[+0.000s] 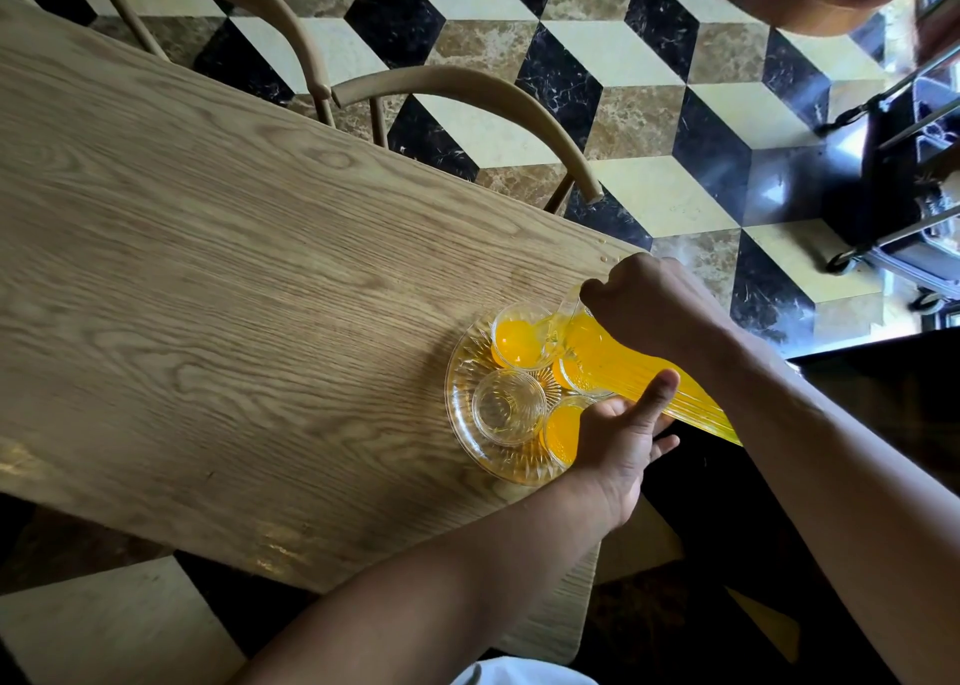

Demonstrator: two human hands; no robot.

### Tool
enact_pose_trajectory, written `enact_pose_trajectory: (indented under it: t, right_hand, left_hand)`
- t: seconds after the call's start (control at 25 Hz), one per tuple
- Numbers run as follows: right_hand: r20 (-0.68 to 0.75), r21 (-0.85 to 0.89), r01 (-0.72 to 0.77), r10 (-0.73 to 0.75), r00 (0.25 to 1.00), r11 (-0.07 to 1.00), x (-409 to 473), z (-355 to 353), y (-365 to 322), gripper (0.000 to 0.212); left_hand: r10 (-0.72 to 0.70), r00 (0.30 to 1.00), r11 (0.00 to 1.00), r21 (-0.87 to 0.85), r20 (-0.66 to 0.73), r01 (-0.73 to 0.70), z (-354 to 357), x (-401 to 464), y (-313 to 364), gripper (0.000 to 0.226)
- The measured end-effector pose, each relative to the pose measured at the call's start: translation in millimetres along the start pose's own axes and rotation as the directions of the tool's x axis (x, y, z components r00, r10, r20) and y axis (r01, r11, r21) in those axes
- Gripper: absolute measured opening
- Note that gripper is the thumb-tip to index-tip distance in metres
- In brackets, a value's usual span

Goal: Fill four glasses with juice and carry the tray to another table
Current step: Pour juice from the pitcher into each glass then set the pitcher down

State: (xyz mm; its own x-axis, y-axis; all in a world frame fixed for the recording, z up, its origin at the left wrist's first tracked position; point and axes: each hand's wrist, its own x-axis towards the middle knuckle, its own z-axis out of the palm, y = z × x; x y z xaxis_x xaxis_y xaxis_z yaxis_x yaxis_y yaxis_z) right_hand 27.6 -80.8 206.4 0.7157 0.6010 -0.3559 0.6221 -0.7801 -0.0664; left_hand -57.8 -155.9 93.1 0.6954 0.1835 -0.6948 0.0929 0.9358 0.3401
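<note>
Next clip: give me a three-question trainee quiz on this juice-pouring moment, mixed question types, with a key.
1. True or false: all four glasses on the glass tray already hold juice.
2. Which hand grips the pitcher near its top? A) left B) right
3. Fill in: the juice is running into the glass at the ____ side of the tray.

Key
1. False: the empty glass has none.
2. B: the right hand holds it tilted, while the left hand steadies its body.
3. Far: the far glass under the spout.
</note>
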Motion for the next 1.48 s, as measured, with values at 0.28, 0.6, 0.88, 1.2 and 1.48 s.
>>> enact_pose_trajectory:
  t: [0.28, 0.6, 0.88, 1.2, 1.48]
  right_hand:
    - [0.002, 0.030, -0.020, 0.020, 1.000, 0.999, -3, -1, 1, 0.045]
    - [-0.019, 0.132, -0.059, 0.062, 0.998, 0.990, -8, -5, 6, 0.045]
    - [-0.035, 0.165, -0.064, 0.071, 0.997, 0.984, -16, -4, 12, 0.045]
    - [-0.014, 0.185, -0.060, 0.064, 0.998, 0.981, -34, 8, 14, 0.046]
    - [0.028, 0.185, -0.028, 0.023, 0.999, 0.982, -49, 29, 10, 0.047]
  left_hand:
    - [0.033, 0.999, 0.999, 0.022, -0.004, -0.033, -5, 7, -5, 0.103]
    - [0.085, 0.996, 0.979, 0.188, -0.022, -0.080, -15, 11, -3, 0.100]
    - [0.052, 0.999, 0.965, 0.258, -0.016, -0.046, -19, 5, -4, 0.089]
    - [0.052, 0.998, 0.967, 0.251, -0.022, -0.045, -32, -10, -15, 0.095]
    - [0.039, 0.998, 0.978, 0.206, -0.049, -0.028, -45, -21, -34, 0.102]
